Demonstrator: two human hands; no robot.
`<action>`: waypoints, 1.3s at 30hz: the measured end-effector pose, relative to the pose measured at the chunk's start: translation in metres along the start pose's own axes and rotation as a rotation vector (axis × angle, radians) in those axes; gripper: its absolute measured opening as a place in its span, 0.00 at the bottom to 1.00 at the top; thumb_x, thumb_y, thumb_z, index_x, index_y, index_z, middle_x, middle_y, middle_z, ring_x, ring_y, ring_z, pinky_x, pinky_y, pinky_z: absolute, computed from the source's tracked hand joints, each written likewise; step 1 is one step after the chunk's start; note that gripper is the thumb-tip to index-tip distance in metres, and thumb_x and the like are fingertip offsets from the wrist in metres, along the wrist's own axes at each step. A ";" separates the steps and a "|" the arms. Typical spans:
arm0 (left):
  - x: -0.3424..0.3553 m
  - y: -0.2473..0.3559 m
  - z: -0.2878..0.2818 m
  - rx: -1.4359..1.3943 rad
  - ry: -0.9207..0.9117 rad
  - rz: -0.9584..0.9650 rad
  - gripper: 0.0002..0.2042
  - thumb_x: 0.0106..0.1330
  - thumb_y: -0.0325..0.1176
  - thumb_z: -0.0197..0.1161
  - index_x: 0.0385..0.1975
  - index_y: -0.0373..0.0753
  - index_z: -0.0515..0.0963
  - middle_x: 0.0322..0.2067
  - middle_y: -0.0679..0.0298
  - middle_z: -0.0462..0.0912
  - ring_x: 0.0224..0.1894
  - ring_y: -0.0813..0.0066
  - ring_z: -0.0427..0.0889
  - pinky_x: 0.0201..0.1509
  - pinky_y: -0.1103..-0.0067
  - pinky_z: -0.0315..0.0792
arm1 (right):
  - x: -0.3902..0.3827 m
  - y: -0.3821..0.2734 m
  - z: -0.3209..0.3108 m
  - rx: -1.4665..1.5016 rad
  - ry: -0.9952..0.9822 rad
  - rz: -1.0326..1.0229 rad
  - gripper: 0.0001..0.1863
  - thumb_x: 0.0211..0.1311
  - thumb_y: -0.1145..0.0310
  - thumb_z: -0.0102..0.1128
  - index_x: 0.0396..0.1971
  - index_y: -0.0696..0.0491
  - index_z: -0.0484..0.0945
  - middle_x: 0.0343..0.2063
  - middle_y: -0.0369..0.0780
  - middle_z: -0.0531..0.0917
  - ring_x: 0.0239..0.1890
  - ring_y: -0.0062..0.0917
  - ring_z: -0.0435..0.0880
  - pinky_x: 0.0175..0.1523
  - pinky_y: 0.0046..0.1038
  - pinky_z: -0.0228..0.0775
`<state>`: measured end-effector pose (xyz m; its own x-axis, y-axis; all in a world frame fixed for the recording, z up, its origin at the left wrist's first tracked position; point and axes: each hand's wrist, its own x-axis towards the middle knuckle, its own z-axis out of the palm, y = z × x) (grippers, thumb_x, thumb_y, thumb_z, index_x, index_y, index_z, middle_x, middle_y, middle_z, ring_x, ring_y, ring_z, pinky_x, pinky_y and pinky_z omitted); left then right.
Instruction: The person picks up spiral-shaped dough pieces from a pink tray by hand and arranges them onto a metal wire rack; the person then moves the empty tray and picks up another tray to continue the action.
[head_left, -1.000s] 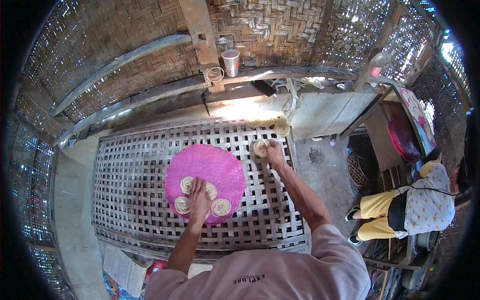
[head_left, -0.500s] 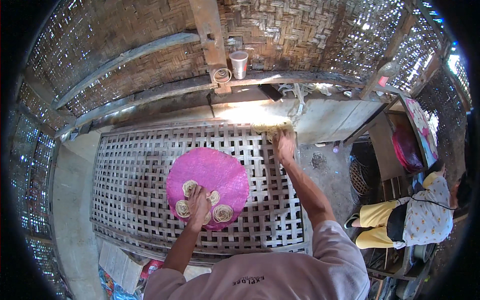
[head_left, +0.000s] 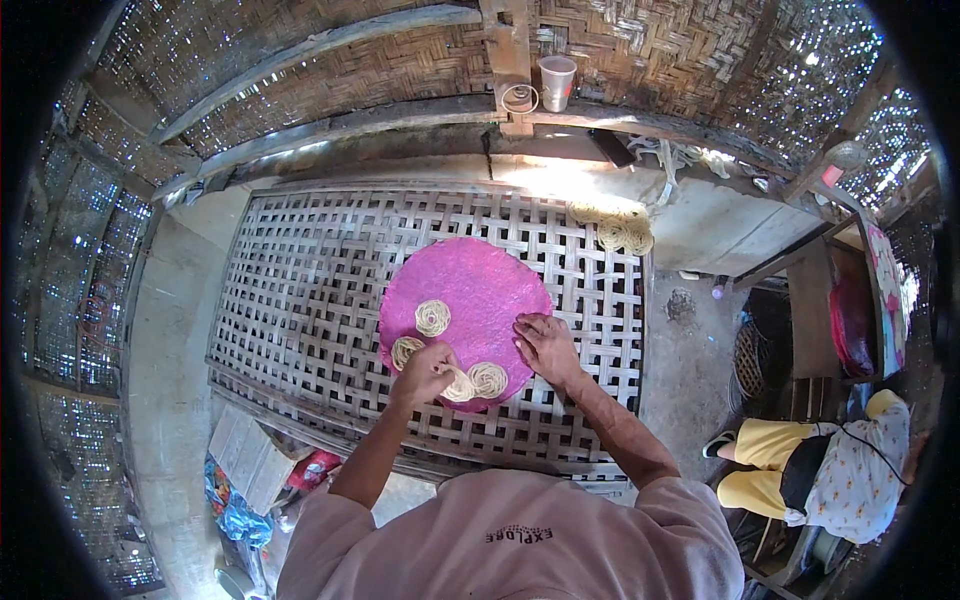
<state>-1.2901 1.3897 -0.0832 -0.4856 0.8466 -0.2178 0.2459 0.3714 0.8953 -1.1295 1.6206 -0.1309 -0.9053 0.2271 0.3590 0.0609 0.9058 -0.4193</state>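
Currently, left hand [head_left: 428, 372]: pinching a pale coil [head_left: 459, 385] at the near edge of the pink disc [head_left: 470, 280].
Right hand [head_left: 546, 346]: pointing bent, loosely spread fingers left over the disc's right edge; whether touching, cannot tell.
Disc: lying flat on the lattice [head_left: 310, 300].
Resting coils [head_left: 432, 317]: sitting on the disc, two to the left, one just right of the pinched coil.
Far coils [head_left: 625, 235]: bunching at the lattice's far right corner.
Cup [head_left: 557, 85]: standing on the far ledge [head_left: 420, 113].
Person [head_left: 855, 480]: wearing yellow trousers, at the right.
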 end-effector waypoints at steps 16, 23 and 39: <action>0.006 0.022 0.066 0.530 0.198 0.327 0.19 0.56 0.24 0.61 0.51 0.33 0.77 0.61 0.50 0.71 0.65 0.55 0.67 0.67 0.65 0.63 | 0.063 0.060 -0.034 1.226 0.329 1.089 0.11 0.61 0.81 0.51 0.42 0.61 0.77 0.36 0.41 0.83 0.37 0.25 0.82 0.42 0.26 0.76; -0.019 -0.028 0.088 0.563 0.264 0.404 0.16 0.59 0.24 0.57 0.48 0.34 0.78 0.57 0.52 0.75 0.62 0.54 0.70 0.64 0.63 0.66 | 0.119 0.148 -0.028 0.527 0.422 0.711 0.16 0.54 0.75 0.57 0.44 0.61 0.79 0.38 0.51 0.84 0.43 0.38 0.84 0.48 0.35 0.75; 0.008 -0.007 0.073 0.540 0.019 0.291 0.10 0.49 0.25 0.61 0.31 0.38 0.69 0.32 0.50 0.75 0.40 0.48 0.74 0.45 0.59 0.66 | -0.001 0.013 -0.014 0.246 0.050 0.117 0.15 0.57 0.66 0.61 0.44 0.55 0.79 0.33 0.45 0.81 0.36 0.38 0.79 0.44 0.41 0.72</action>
<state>-1.2346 1.4216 -0.1197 -0.3481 0.9373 0.0169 0.7586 0.2710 0.5925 -1.1218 1.6372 -0.1256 -0.8761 0.3477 0.3340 0.0545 0.7597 -0.6480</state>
